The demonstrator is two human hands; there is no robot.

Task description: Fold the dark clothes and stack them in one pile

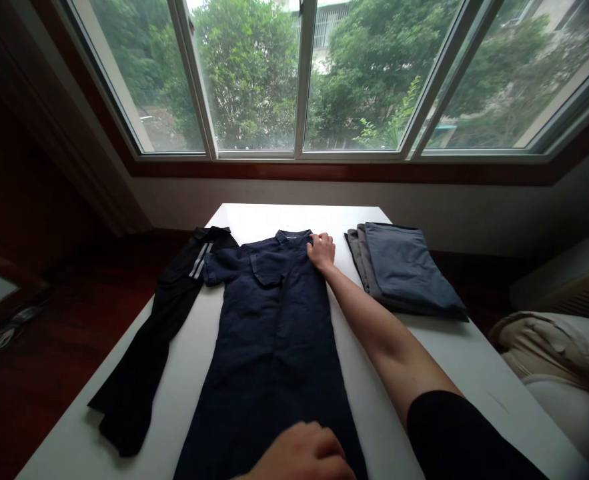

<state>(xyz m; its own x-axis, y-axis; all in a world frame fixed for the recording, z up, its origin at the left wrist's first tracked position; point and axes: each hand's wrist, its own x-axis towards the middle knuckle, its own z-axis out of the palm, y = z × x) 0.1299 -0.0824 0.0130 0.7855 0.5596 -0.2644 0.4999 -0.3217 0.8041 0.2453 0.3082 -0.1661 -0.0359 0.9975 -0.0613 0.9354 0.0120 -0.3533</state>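
Note:
A navy short-sleeved shirt (pixel 279 320) lies lengthwise on the white table, collar toward the window. Its left sleeve is spread out; the right sleeve does not show. At the right shoulder, beside the collar, my right hand (pixel 321 251) has its fingers bent down onto the cloth and closed on it. My left hand (pixel 304 457) is over the lower part of the shirt at the bottom edge of view. Its fingers are curled, and their tips are hidden, so what they hold cannot be made out.
Black clothing with white stripes (pixel 159 333) lies along the table's left side. A stack of folded grey and blue-grey clothes (pixel 399 267) sits at the right. The white table (pixel 294 217) stands before a window (pixel 299 87). Beige fabric (pixel 544 347) is at the far right, a cable bundle (pixel 9 333) on the floor.

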